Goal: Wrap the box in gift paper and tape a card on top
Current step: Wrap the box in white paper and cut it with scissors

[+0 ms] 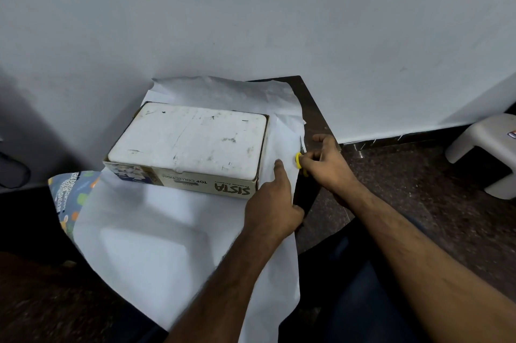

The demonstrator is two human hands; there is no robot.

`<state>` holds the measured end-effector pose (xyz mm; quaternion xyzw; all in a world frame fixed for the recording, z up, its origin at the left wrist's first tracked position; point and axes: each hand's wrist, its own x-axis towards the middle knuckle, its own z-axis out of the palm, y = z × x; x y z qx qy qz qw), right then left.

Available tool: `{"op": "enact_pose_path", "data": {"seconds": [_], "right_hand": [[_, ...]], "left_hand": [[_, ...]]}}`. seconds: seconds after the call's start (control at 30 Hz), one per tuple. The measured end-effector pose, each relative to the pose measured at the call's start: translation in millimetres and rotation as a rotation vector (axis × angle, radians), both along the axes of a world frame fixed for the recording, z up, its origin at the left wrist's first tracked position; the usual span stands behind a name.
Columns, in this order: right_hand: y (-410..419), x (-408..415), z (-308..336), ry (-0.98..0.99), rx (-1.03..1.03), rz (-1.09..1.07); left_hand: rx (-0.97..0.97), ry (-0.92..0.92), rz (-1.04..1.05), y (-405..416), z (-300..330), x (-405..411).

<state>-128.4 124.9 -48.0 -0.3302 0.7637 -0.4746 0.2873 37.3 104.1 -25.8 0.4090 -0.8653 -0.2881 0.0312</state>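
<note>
1. While pinning the gift paper (156, 245) beside the box (187, 147), left hand (272, 207) lying flat, forefinger straight.
2. Right hand (328, 167) curled round yellow-handled scissors (300, 157) at the paper's right edge.
3. Box sitting on the sheet, atop a dark table (315, 111).

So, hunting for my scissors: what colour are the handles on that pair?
Yellow; the scissors in the right hand, head view.

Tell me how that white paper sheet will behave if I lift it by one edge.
The paper will probably flop: it drapes limply over the table's near edge. It looks thin, so may tear. The box resting on it would likely pin it.
</note>
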Motion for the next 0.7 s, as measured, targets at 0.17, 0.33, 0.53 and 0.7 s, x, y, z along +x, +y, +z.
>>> {"op": "enact_pose_path", "data": {"seconds": [0.17,0.33,0.53,0.7], "right_hand": [[1.1,1.7,2.8,-0.016,-0.001,-0.011],[3.6,4.2,4.9,0.004,-0.004,-0.021],[3.5,3.3,2.7,0.054,0.015,-0.027],[4.7,4.3,-1.0,0.105,0.018,-0.011]], "left_hand": [[-0.002,-0.017,-0.011,0.6,2.4,1.8],[0.022,-0.014,-0.004,-2.4,5.2,5.1],[0.025,-0.034,-0.024,-3.9,5.8,7.6],[0.029,-0.027,-0.016,-8.8,5.6,11.6]]}}
